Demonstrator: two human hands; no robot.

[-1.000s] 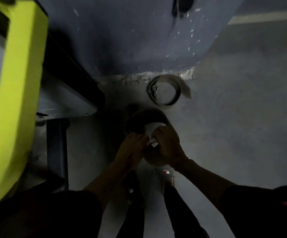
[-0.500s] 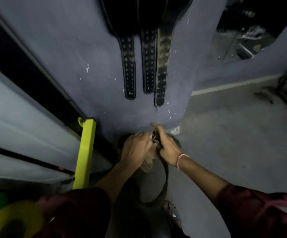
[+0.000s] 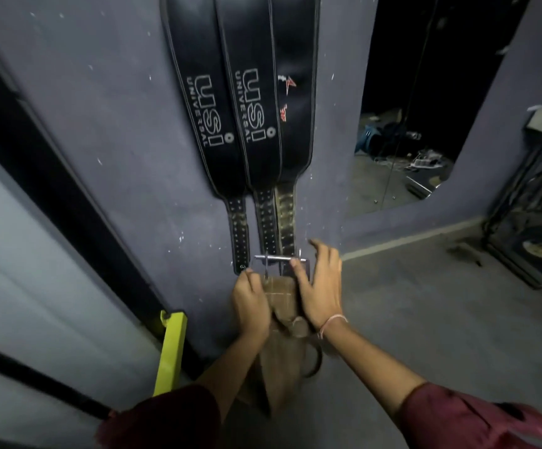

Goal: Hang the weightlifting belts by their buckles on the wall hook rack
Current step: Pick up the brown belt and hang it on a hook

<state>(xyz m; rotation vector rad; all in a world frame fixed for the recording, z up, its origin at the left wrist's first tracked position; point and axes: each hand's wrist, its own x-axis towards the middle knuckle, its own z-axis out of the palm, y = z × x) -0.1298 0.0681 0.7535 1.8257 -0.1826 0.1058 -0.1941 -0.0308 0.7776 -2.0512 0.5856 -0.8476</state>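
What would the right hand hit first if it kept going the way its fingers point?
Probably the grey wall, close beside the rightmost hanging belt. The right hand points up past the buckle. Depth is hard to judge, so it might touch that belt instead.
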